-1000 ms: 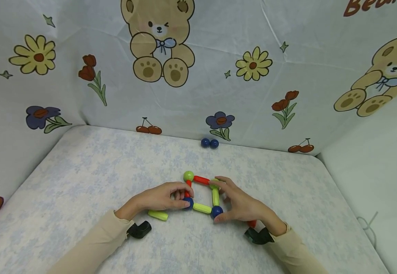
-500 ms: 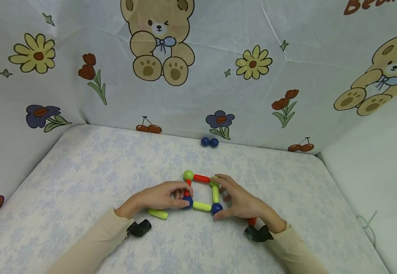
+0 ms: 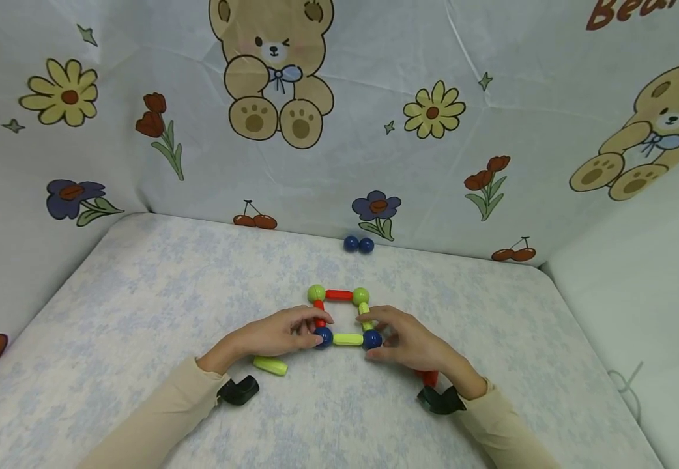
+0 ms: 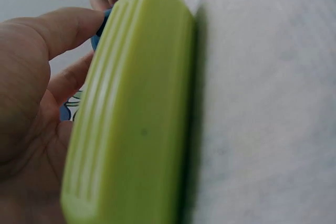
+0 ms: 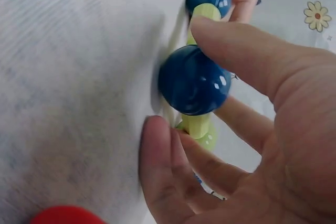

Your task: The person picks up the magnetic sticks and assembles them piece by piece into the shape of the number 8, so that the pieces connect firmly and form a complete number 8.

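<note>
Ball-and-rod square [image 3: 348, 339]: left hand [image 3: 283, 331] pinching near-left blue ball [image 3: 324, 337]; right hand [image 3: 412, 339], fingers spread, curved round near-right blue ball [image 3: 372, 339]; light, even pressure advised.

One high view, two close ones

The head camera looks forward and down from above, taking in the pale floral tabletop [image 3: 199, 417], the white bear-printed cloth backdrop [image 3: 351, 163], the left hand [image 3: 289, 330] and the right hand [image 3: 412, 339]. The left wrist camera sits low, close against a ribbed lime-green stick [image 4: 128, 108] that the head view shares. The right wrist camera, also low, faces a glossy dark-blue ball [image 5: 194, 80] that the head view shares; the left wrist's far corner perhaps catches it too.
</note>
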Motion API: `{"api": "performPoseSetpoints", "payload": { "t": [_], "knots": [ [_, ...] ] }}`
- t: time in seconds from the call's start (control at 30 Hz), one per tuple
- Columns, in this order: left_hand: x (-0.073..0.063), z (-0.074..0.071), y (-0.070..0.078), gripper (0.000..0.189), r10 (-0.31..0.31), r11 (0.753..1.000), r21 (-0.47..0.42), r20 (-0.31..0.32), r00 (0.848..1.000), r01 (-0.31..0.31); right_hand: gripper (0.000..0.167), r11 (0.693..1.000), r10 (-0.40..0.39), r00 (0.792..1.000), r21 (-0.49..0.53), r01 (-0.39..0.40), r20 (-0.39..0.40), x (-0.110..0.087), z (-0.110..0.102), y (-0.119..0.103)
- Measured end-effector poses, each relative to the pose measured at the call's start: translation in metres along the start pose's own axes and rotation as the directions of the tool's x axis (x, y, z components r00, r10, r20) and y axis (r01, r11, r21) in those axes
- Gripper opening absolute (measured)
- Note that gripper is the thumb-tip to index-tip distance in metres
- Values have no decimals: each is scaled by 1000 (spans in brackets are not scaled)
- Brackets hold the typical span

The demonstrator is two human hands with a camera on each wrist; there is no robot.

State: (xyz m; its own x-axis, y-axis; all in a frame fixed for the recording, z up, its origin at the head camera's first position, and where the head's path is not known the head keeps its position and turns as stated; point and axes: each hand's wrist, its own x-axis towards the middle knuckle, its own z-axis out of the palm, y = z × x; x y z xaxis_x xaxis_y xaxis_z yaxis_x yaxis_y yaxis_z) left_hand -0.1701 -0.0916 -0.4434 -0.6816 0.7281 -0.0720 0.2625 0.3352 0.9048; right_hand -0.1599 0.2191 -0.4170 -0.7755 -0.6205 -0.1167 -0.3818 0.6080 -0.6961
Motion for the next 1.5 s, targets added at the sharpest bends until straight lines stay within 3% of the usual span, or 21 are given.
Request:
{"api": "performPoseSetpoints", "payload": {
  "t": [0.23,0.43,0.6,1.1,1.27,1.4,1.5],
  "knots": [
    [0,1,0,49,-59,998,-4,-16,998,59,46,998,-60,997,12,60,37,-2,-1,3],
    [-1,2,1,42,-37,999,3,-44,998,37,36,993,-116,993,2,116,25,-1,0,3],
    [0,2,1,31,-12,1000,9,-43,999,12,35,994,-103,995,-27,103,4,0,0,1],
    [0,2,1,37,-13,999,40,-31,999,14,34,996,-85,996,-29,85,-1,-1,0,3],
    [-6,-7,5,45,-51,997,58,-17,999,51,34,996,-84,997,-12,84,0,-1,3,3],
    [-18,-23,15,35,-103,983,150,-29,994,106,35,998,-69,998,-10,69,7,0,5,3],
    [-27,-30,24,25,-133,969,214,38,990,122,34,998,-62,998,-15,62,3,-1,4,4]
  ]
}}
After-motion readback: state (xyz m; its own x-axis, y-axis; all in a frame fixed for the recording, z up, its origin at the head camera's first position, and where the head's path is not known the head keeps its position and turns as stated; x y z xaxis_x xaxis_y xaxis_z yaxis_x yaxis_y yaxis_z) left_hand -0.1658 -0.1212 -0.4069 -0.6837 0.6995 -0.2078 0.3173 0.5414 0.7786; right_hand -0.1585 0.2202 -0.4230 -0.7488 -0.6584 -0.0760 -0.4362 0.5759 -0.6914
